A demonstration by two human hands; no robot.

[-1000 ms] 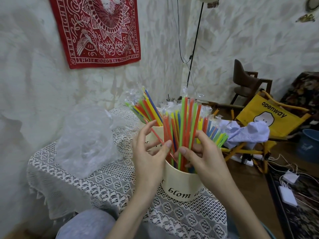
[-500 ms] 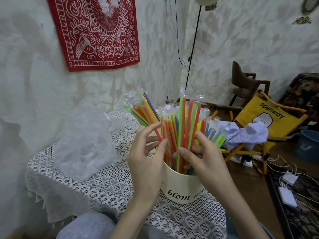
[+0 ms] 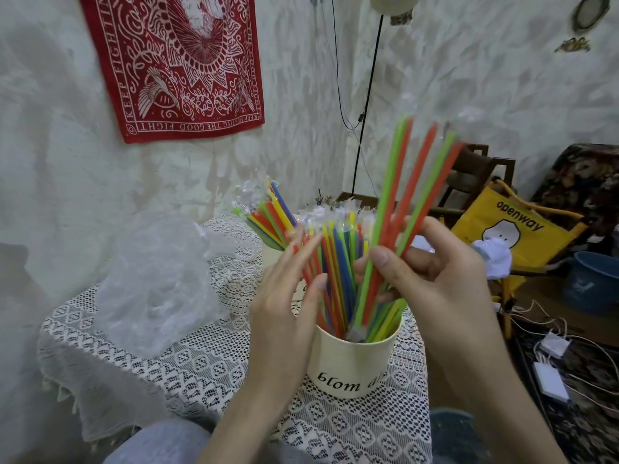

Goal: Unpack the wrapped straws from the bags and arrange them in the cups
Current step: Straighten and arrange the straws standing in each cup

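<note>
Crumpled clear bag (image 3: 157, 279) at left on the lace tablecloth (image 3: 187, 360). Left hand (image 3: 284, 306), fingers straight, touches straws (image 3: 335, 262) standing in the near cream cup (image 3: 351, 366). Right hand (image 3: 435, 279) grips a blurred, apparently wrapped bundle (image 3: 412, 195), tilted right.

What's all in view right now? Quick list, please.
near cup: one, cream with black lettering, front of table, packed with straws
far cup: one, cream, behind the near cup, mostly hidden
standing straws: many, mixed colours, wrapped, in the near cup
far straws: many, mixed colours, in the far cup
held straws: a few, green and orange, raised above the near cup
bag: one, clear plastic, crumpled, table's left
tablecloth: one, white lace, over the table
banner: one, red and white, on wall
chair: one, yellow, at right
chargers: white, floor at right
left hand: fingers straight against the standing straws
right hand: grips the held straws
</note>
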